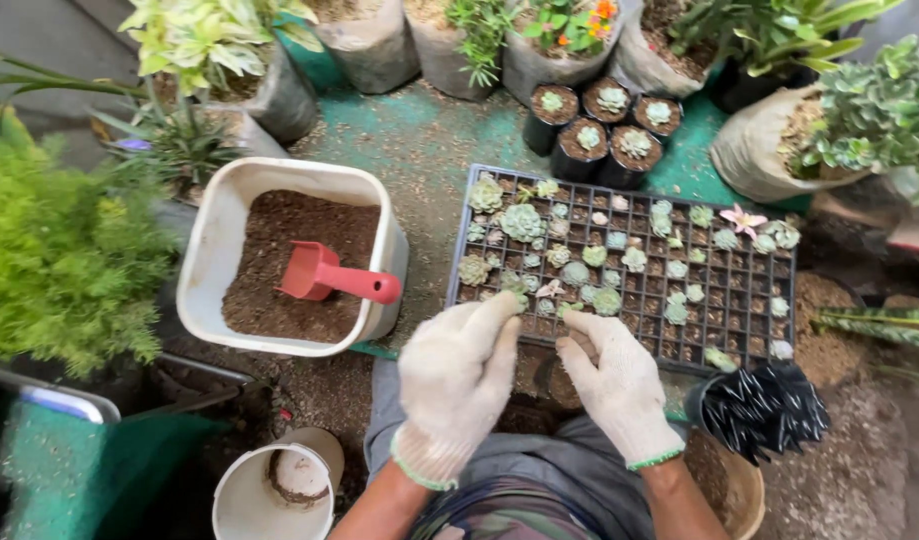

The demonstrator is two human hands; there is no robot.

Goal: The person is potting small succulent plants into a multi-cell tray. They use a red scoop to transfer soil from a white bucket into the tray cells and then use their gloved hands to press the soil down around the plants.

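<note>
Both my hands wear white knit gloves. My left hand (455,385) and my right hand (614,385) meet at the near edge of a black seedling tray (739,285) with several small succulents in its cells. The fingertips of both pinch at a small succulent (549,305) by the tray's front rim; what each grips is hard to tell. Below the hands a small dark pot (549,385) shows between my knees, mostly hidden.
A white tub of brown soil (289,255) with a red scoop (329,275) sits left of the tray. Several black pots with succulents (599,125) stand behind it. A stack of black pots (764,410) lies at right, a white bucket (269,490) at lower left. Bagged plants ring the area.
</note>
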